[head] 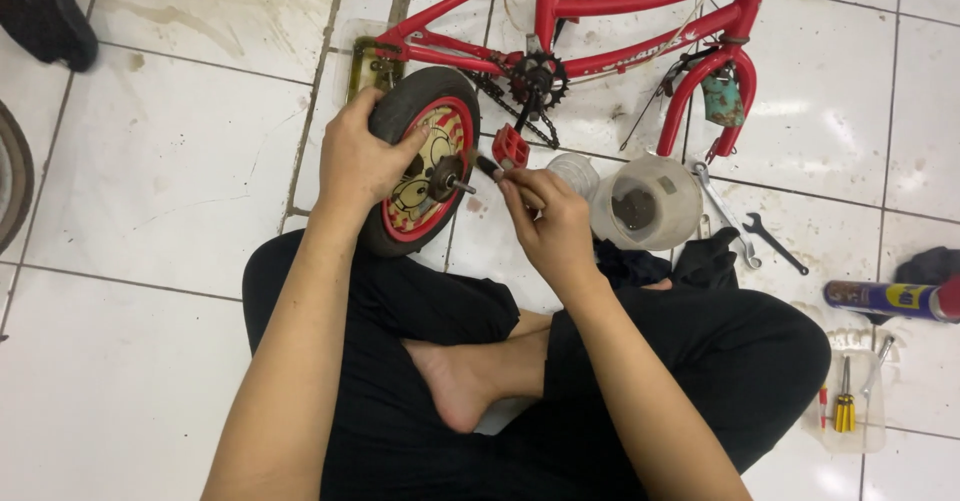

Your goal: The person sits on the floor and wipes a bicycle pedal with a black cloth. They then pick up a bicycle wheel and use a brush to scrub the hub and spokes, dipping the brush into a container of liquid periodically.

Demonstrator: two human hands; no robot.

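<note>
A small bicycle wheel (pixel 432 133) with a black tyre and a red and cream disc stands tilted on my lap. My left hand (pixel 358 156) grips its tyre from the left side. The wheel's axle (pixel 452 179) sticks out toward the right. My right hand (pixel 545 216) pinches a thin dark tool (pixel 487 166) whose tip points at the axle hub. I sit cross-legged in black trousers on the white tiled floor.
A red child's bicycle frame (pixel 600 21) with chain, sprocket and red pedal (pixel 510 146) lies ahead. A plastic jug (pixel 650 201) with dark residue, wrenches (pixel 765 241), a spray can (pixel 890 298) and a tray with screwdrivers (pixel 845 406) lie to the right. Another tyre (pixel 15 176) is at the left edge.
</note>
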